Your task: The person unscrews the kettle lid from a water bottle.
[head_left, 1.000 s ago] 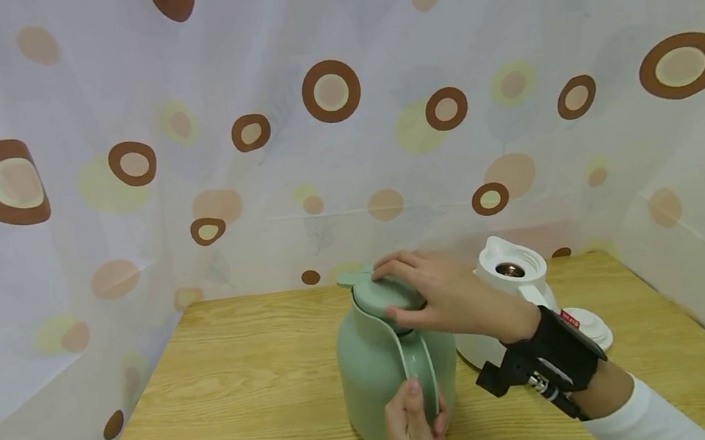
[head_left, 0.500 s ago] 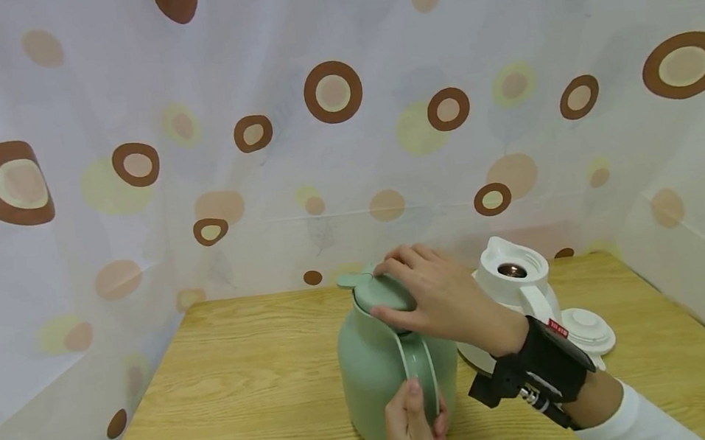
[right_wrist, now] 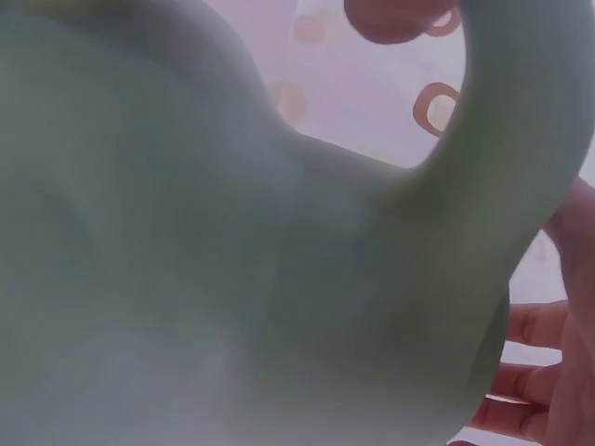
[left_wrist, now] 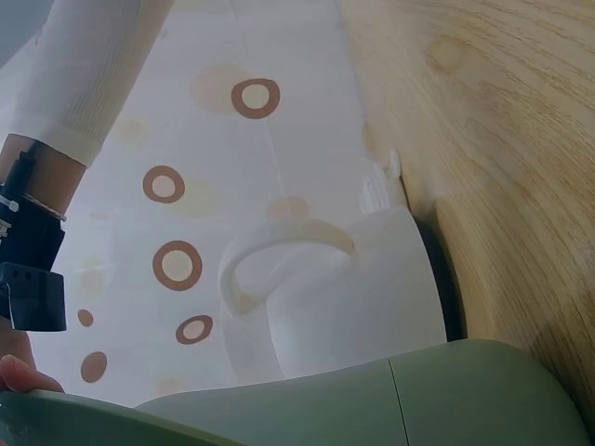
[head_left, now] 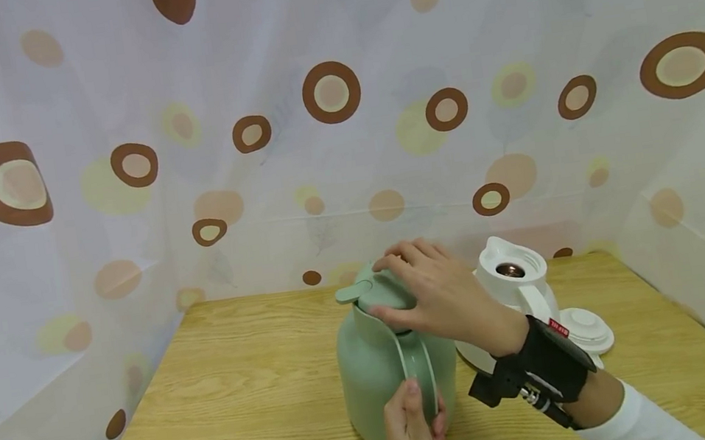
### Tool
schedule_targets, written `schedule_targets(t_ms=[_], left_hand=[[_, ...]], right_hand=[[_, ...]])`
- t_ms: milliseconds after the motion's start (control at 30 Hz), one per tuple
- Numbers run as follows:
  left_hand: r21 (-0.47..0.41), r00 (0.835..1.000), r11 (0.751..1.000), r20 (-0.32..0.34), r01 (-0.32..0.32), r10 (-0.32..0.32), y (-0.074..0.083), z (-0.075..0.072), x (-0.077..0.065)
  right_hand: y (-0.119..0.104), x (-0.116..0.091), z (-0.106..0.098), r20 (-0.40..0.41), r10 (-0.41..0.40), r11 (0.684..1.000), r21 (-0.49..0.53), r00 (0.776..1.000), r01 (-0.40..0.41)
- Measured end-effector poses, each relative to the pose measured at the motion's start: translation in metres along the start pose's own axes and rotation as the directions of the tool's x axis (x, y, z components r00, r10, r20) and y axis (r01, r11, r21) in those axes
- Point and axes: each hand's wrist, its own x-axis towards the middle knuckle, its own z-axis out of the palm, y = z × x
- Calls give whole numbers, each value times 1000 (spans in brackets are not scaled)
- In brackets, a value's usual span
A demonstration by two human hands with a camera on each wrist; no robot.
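In the middle of the head view stands a sage-green thermos jug (head_left: 366,374), upright on the table. My left hand (head_left: 408,424) grips its handle (head_left: 417,360), thumb along the near side and fingers wrapped behind. On top, my right hand (head_left: 438,290) holds the round green lid (head_left: 383,292), with the thumb at the near edge and fingers over the far side. The lid's flat tab points left. Jug and handle loom close in the right wrist view. Behind and to the right, a white thermos jug (head_left: 515,284) stands with its mouth uncovered.
A white lid (head_left: 586,330) lies on the wooden table (head_left: 250,404) to the right of the white jug, partly behind my right wrist. A patterned curtain (head_left: 347,176) hangs around the table's back and sides.
My right hand first shifted its wrist leftward with the lid still. It then turned the lid counterclockwise, so the tab swung toward me. The left hand stays on the handle.
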Motion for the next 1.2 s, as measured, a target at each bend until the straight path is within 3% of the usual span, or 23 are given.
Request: schedule_targets(t_ms=[200,467,833,1033,1200], left_hand=[[-15,1000,1000,-4,9,-9,0,0,-1],[-16,1000,1000,0,-12,12,2,1,-1],[-22,1000,1000,3,13,-13,1,3,-1],[-20,1000,1000,1,8,-8,0,3,-1],[-13,1000,1000,1,-16,17,0,2,-1]], right_hand=[[0,0,4,12,-25,1000,5,1000,25],[3,-1,-4,81,-62,990,133,995,51],[-1,-1,0,85,-59,996,73,995,53],[-2,-2,2,43,-65,993,106,997,60],[-10,2,7,-33,-27,1000,7,999,27]])
